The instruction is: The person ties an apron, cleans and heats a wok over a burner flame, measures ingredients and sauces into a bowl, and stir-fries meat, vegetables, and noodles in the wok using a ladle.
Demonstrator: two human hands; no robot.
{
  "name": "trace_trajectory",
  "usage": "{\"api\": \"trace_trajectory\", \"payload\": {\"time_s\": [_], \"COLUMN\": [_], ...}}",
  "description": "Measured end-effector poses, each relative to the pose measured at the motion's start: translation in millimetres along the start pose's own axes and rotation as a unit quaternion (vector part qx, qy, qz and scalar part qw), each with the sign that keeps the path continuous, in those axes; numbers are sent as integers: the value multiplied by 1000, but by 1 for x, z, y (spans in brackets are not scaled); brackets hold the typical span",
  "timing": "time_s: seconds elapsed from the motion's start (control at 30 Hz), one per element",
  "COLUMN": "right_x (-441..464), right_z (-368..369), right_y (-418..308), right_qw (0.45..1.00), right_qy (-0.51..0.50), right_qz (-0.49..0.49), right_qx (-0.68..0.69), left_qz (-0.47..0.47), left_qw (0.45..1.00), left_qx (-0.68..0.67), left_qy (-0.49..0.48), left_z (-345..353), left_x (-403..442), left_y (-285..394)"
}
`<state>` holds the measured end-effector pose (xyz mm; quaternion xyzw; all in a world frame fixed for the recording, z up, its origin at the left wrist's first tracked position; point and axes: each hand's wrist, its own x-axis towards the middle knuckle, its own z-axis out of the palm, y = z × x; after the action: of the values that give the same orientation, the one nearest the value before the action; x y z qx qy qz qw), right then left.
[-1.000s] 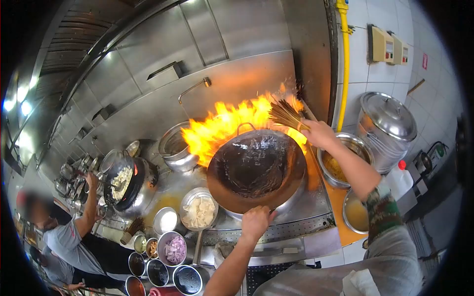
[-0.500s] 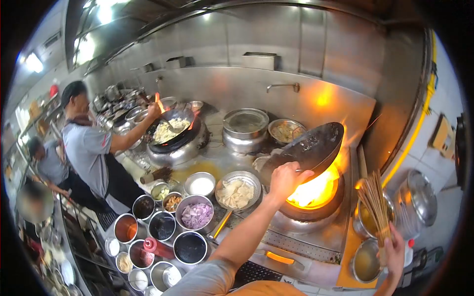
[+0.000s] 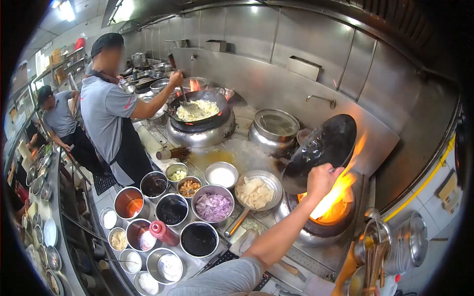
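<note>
Clock is centred on the left hand, 12 straight ahead of the worn camera.

Left hand [image 3: 323, 181]: fingers curled tight on the near edge of the wok [image 3: 326, 143]; exact grip partly hidden. Right hand: out of sight; cannot tell whether it is spread, closed or pinching anything.

Wok: directly at 12 o'clock from the left hand, in contact with it, tipped steeply so that its dark, glossy face shows. Flame [image 3: 338, 197] rises at 4 o'clock from the burner [image 3: 340, 224], whose opening lies exposed at 6. Cannot tell whether the wok's lower edge touches the burner.

Bundle of thin sticks [image 3: 376, 266]: 5 o'clock, well apart from the left hand; lower end cut off from view.

Strainer [image 3: 277, 186]: 9 o'clock, near the forearm, holding pale slices [image 3: 255, 193]. Sliced purple onion [image 3: 212, 208] in a metal container, between 8 and 9. Red bottle [image 3: 164, 233] farther out that way, lying tilted among the containers on the steel tabletop [image 3: 239, 143].

At 10: a co-worker's hand [image 3: 176, 79] grips a ladle [image 3: 190, 106] over a second wok [image 3: 218, 120] of pale food.
</note>
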<state>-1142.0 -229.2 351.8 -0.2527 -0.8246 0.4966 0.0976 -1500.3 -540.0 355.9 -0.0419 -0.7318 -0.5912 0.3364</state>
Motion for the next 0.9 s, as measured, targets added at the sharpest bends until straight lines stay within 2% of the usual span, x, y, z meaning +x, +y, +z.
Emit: {"api": "trace_trajectory", "payload": {"time_s": [0.07, 0.13, 0.2, 0.27, 0.33, 0.4, 0.43, 0.5, 0.53, 0.57, 0.67, 0.7, 0.73, 0.77, 0.8, 0.83, 0.9], "right_x": [1, 43, 34, 50, 74, 109, 101, 94, 91, 96, 122, 133, 139, 131, 157, 195, 272], "right_z": [20, 45, 78, 103, 131, 165, 162, 164, 160, 161, 165, 165, 153, 138, 139, 144, 139], "right_y": [10, 101, 70, 87, 129, 219, 207, 164, 141, 146, 170, 173, 149, 96, 132, 183, 244], "right_qw": [993, 977, 944, 962, 981, 996, 997, 990, 989, 989, 965, 952, 919, 874, 880, 875, 857], "right_qy": [-33, -15, -99, -108, -123, -61, -60, -71, -97, -107, -129, -167, -258, -292, -268, -201, -262], "right_qz": [81, 52, 109, 119, 40, -64, -51, -19, 28, 29, 10, -5, -18, -14, -154, -294, -289], "right_qx": [83, 205, 294, 223, 144, 10, 16, -124, -103, -100, -229, -257, -296, -387, -361, -329, -337], "left_qz": [74, 97, 149, 213, 255, 281, 281, 300, 270, 265, 229, 216, 217, 179, 236, 231, 260], "left_qw": [997, 991, 970, 941, 920, 886, 881, 846, 842, 840, 837, 850, 860, 837, 875, 900, 940], "left_qx": [29, 63, 138, 180, 180, 227, 228, 279, 276, 285, 274, 248, 246, 326, 274, 249, 164], "left_qy": [-25, -68, -131, -190, -237, -291, -304, -342, -376, -377, -415, -413, -392, -401, -322, -274, -144], "left_z": [15, 17, 18, 20, 24, 27, 29, 31, 29, 35, 41, 42, 49, 47, 47, 45, 28], "left_x": [-33, -66, -102, -127, -142, -153, -156, -155, -150, -144, -133, -132, -135, -133, -137, -137, -138], "left_y": [-13, -14, -16, -29, -40, -44, -45, -46, -47, -47, -60, -62, -76, -55, -64, -60, -32]}}
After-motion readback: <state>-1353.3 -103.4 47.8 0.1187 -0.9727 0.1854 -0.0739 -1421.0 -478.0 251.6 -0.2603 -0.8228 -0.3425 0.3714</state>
